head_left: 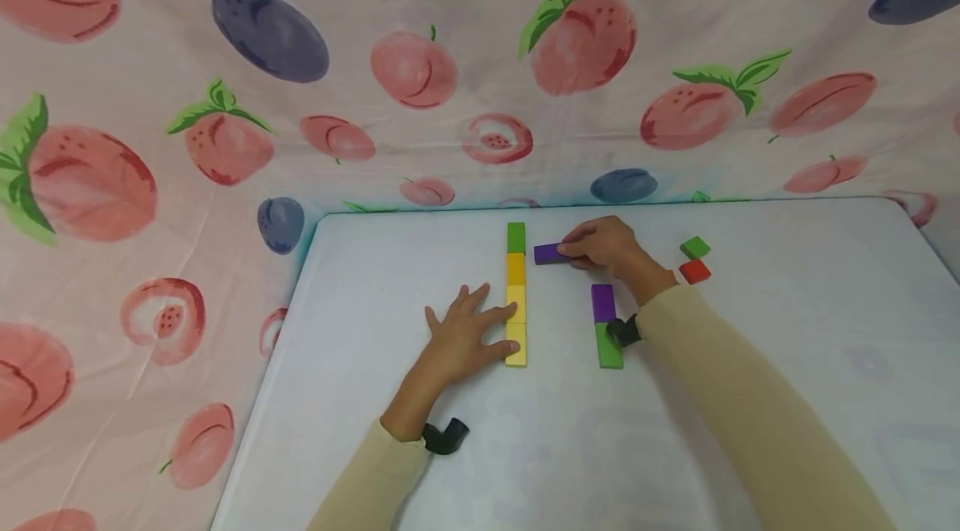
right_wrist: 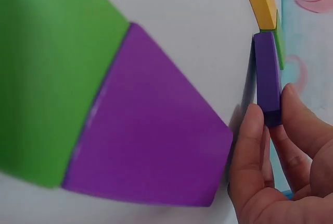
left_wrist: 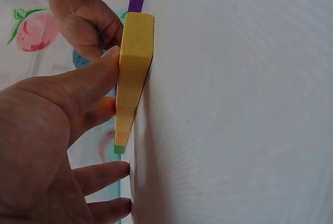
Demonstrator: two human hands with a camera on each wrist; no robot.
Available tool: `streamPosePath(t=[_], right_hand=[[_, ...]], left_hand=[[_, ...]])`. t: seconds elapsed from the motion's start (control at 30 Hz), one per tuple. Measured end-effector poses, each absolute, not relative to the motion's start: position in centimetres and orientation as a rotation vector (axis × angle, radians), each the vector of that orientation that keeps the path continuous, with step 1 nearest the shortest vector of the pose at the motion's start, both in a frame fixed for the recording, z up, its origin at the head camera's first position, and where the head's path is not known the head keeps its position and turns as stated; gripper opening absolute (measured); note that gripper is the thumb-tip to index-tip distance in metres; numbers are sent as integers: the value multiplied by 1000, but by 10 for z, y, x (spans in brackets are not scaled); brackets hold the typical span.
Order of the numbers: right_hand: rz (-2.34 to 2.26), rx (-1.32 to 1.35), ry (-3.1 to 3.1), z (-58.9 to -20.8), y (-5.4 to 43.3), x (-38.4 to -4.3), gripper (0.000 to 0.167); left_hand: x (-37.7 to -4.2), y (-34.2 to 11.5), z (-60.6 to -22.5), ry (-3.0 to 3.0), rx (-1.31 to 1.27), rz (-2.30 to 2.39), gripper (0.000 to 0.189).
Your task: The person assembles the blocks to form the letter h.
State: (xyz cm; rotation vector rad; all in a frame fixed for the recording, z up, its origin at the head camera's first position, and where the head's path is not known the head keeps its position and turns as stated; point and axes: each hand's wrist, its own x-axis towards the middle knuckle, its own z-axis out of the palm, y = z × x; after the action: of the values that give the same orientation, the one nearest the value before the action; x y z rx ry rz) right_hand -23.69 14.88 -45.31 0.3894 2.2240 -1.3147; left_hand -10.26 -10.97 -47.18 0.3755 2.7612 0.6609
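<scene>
On the white table, a straight column of blocks runs away from the person: two yellow blocks [head_left: 516, 304] nearest, then an orange block [head_left: 516, 268], then a green block [head_left: 516, 237] at the far end. My left hand [head_left: 467, 337] has its fingers spread, with thumb and index fingertip touching the yellow blocks. Between thumb and fingers, my right hand [head_left: 607, 249] pinches one end of a purple block [head_left: 550, 253]. This block lies crosswise, its free end a little right of the column. In the right wrist view, the held purple block [right_wrist: 267, 73] shows almost whole.
Right of the column, another purple block [head_left: 602, 303] joins a green block [head_left: 609, 348] end to end, partly behind the right wrist's black camera [head_left: 624, 332]. Farther right lie a small green block [head_left: 695, 247] and a red block [head_left: 694, 271]. Fruit-patterned cloth [head_left: 465, 14] hangs behind the table.
</scene>
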Motion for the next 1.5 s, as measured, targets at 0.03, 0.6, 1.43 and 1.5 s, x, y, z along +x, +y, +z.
streamPosePath(t=[0.03, 0.6, 1.43, 1.5], right_hand=[[-1310, 401, 2224, -453, 148, -237, 34], [-1177, 423, 2334, -460, 143, -237, 30], [-1138, 347, 2344, -462, 145, -236, 36], [-1119, 367, 2349, -461, 144, -235, 36]], left_hand=[[-103, -110, -472, 2761, 376, 663, 57], [-103, -109, -475, 2769, 392, 668, 57], [-103, -111, -475, 2762, 387, 674, 57], [-103, -111, -475, 2764, 391, 672, 57]])
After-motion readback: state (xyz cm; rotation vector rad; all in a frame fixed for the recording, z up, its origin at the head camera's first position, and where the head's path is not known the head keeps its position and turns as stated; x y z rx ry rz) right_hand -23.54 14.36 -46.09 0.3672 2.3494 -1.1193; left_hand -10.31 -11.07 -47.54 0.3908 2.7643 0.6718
